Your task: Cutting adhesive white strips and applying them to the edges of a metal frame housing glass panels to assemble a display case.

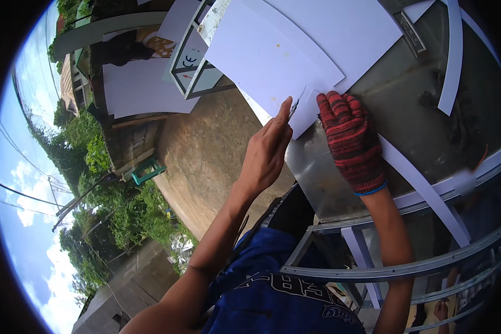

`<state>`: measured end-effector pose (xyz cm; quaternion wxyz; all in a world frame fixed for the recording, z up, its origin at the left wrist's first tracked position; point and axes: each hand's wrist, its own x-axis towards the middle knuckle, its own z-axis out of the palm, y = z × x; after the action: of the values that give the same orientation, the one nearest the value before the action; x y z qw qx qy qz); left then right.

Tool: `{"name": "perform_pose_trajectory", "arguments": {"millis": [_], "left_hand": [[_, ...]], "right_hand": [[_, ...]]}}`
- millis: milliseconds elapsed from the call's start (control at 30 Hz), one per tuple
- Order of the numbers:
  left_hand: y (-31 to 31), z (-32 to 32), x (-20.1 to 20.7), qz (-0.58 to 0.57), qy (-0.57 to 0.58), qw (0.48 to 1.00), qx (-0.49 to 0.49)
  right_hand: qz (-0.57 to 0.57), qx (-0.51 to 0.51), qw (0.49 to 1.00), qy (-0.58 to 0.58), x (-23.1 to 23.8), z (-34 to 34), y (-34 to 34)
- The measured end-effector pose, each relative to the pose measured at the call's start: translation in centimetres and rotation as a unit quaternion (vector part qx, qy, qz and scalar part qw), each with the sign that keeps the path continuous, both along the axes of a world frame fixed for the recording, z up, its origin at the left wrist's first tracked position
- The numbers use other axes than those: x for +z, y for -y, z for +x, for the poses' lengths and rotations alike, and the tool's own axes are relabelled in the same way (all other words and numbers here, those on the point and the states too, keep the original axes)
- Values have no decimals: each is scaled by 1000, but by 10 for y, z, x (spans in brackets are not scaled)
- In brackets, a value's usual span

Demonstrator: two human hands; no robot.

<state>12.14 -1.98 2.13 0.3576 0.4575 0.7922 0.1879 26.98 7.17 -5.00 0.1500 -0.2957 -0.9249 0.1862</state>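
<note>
A: Sheet (273,61) overhangs the surface's (417,128) left edge. Bare left hand (267,153) pinches a blade (296,104) at its corner.

B: Gloved right hand (350,139) lies flat beside it, fingers together. Strips (423,189) crowd the right.

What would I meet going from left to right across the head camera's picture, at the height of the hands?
Green leafy bushes → bare brown dirt ground → bare left hand holding a thin metal tool → right hand in a red knitted glove → curved white strip.
</note>
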Motion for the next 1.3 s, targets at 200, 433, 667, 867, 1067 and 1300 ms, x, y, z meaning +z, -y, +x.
{"name": "perform_pose_trajectory", "arguments": {"millis": [200,433,667,867,1067,1300], "left_hand": [[1,7,1,-13,32,999,30],[-6,9,0,-9,68,997,38],[-4,11,-4,-7,65,997,40],[-8,15,-8,-8,60,997,40],[-7,15,-7,7,59,997,46],[-6,14,-12,10,57,998,37]], "right_hand": [[-6,-25,1000,11,-7,-2,2],[3,-53,998,24,-1,-4,-2],[24,-63,997,-48,-9,-8,-1],[13,-61,997,-45,-9,-4,-5],[7,-56,997,-48,-7,-4,-6],[0,-65,995,-81,-13,-4,-6]]}}
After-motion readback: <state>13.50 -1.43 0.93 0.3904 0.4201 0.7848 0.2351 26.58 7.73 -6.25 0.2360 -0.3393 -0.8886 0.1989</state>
